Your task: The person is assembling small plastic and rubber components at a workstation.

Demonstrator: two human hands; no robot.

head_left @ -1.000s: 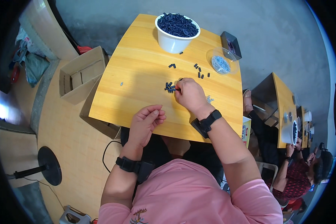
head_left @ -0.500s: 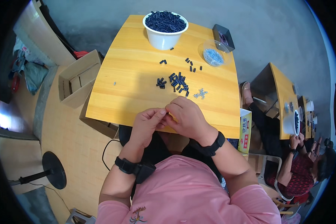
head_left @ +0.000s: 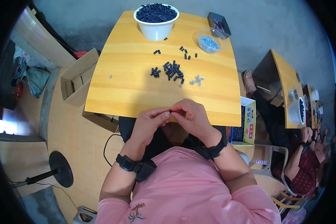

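Just over the near table edge, my left hand (head_left: 151, 121) and my right hand (head_left: 192, 115) meet fingertip to fingertip. Between them they pinch a small black piece (head_left: 170, 111), mostly covered by the fingers. It looks like the short black tubes (head_left: 173, 70) heaped on the table beyond my hands. A smaller cluster of black tubes (head_left: 155, 72) lies left of that heap. To its right is a little scatter of small silvery pieces (head_left: 196, 80), too small to make out in kind.
A white bucket (head_left: 156, 30) full of black tubes stands at the table's far edge. Right of it are a clear bowl (head_left: 209, 44) of small silvery pieces and a black tray (head_left: 219, 25). Cardboard boxes (head_left: 78, 80) sit at left; a co-worker (head_left: 302, 168) sits at right.
The table and its things now appear higher in the picture. My right fingertips have shifted against the left ones, and the black piece now shows between them.
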